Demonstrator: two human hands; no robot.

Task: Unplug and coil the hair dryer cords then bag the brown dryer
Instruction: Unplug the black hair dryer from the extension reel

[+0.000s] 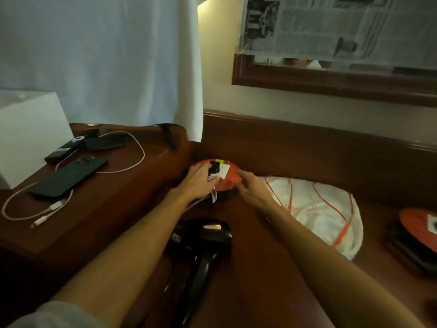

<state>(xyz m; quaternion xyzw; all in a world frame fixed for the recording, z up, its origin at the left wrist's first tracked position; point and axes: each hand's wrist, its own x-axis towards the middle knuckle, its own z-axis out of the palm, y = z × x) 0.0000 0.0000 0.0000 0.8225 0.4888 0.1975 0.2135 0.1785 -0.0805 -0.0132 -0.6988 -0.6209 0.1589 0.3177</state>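
A black plug [214, 168] sits in a white socket plate on a round red power block [230, 177] at the back of the wooden desk. My left hand [197, 179] grips this plug with thumb and fingers. Beside it, my right hand [250, 185] presses its straight fingers on the right edge of the red block. A dark hair dryer [203, 235] lies on the desk between my forearms, its handle pointing toward me. To the right lies a white drawstring bag [319, 209] with orange cord.
On a raised wooden side table [132, 185] at left lie a dark phone [68, 177], a remote [62, 150], a white charging cable [132, 159] and a white box [28, 136]. A second red power block [421, 226] sits at the right edge. A curtain hangs behind.
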